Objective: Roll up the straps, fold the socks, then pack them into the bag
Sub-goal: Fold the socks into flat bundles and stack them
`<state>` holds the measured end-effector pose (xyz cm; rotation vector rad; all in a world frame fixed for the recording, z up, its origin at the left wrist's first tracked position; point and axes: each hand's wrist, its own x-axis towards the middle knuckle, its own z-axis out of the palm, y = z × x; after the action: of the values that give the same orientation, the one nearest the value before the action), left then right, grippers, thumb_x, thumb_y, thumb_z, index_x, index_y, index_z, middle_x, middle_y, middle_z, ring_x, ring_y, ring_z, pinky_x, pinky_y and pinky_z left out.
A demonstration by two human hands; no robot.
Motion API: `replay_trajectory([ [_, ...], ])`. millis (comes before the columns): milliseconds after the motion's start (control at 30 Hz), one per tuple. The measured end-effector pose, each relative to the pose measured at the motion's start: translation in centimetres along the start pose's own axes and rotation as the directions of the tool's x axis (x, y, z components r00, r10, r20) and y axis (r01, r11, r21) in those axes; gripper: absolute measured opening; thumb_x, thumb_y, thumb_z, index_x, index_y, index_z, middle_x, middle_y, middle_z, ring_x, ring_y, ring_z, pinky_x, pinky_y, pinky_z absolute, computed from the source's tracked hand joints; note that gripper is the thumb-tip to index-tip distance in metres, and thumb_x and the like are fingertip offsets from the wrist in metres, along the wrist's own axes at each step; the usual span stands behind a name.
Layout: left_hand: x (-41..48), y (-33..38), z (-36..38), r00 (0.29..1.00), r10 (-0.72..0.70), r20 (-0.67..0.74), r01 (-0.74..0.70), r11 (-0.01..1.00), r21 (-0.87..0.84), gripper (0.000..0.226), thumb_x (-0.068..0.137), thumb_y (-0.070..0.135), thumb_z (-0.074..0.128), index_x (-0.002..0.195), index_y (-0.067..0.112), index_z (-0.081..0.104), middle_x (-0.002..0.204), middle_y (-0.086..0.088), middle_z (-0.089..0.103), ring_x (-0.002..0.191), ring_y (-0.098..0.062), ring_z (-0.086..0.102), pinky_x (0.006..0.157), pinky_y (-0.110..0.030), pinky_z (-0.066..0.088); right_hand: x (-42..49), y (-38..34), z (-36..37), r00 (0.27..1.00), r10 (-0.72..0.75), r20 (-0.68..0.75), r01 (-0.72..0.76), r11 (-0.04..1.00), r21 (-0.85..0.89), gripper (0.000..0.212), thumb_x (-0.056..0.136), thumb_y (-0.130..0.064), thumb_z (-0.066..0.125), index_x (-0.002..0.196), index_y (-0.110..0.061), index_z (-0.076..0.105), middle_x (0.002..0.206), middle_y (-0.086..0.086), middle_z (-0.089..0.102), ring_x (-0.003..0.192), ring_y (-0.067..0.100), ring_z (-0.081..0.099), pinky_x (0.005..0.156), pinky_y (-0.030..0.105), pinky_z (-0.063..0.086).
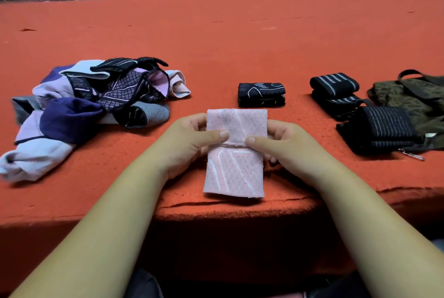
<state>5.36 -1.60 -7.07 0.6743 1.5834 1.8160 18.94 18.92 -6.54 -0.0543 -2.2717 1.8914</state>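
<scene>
Both the left hand [189, 144] and the right hand [281, 145] pinched the pink sock [236, 168] at its fold, thumbs on top, close to the front edge of the worktop [240, 33]. Had either thumb eased, the half-made fold would likely have sprung open, or the sock slid off that edge. The bag [413, 98] lay well apart, far right.

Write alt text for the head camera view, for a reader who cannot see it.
The left hand and right hand pinch a half-folded pink sock over an orange table. A pile of loose socks lies left; a folded black sock, rolled black straps and an olive bag sit right.
</scene>
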Motion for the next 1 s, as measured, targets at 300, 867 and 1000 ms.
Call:
replay_trajectory([
  [300,-0.2,-0.2,-0.4,0.998,-0.05,0.043,0.049,0.998,0.027,0.042,0.094,-0.001,0.07,0.135,0.0,0.066,0.134,-0.02,0.071,0.128,-0.038,0.066,0.11,-0.047,0.054,0.4,0.5,-0.1,0.997,-0.006,-0.078,0.003,0.999,-0.035,0.017,0.1,-0.011,0.071,0.116,-0.016,0.075,0.073,-0.014,0.071,0.055,0.0,0.052,0.054,0.022,0.039],
  [867,0.4,-0.3,-1.2,0.998,-0.052,-0.029,0.049,0.993,-0.105,0.047,0.092,-0.006,0.066,0.139,-0.01,0.057,0.134,-0.028,0.065,0.12,-0.034,0.066,0.107,-0.04,0.056,0.4,0.4,-0.6,0.997,0.055,-0.056,-0.051,0.996,0.07,0.03,0.102,-0.008,0.064,0.121,-0.028,0.076,0.074,0.002,0.058,0.067,0.023,0.044,0.059,0.029,0.041],
  [1000,0.1,0.1,-1.0,0.995,-0.096,0.018,0.097,0.994,-0.047,0.038,0.1,0.009,0.065,0.137,0.0,0.066,0.138,-0.022,0.068,0.128,-0.033,0.066,0.109,-0.043,0.055,0.1,0.3,-1.0,0.996,0.079,0.026,-0.083,0.981,0.173,0.033,0.104,-0.006,0.06,0.122,-0.027,0.079,0.094,0.008,0.07,0.083,0.022,0.06,0.08,0.038,0.05],
])
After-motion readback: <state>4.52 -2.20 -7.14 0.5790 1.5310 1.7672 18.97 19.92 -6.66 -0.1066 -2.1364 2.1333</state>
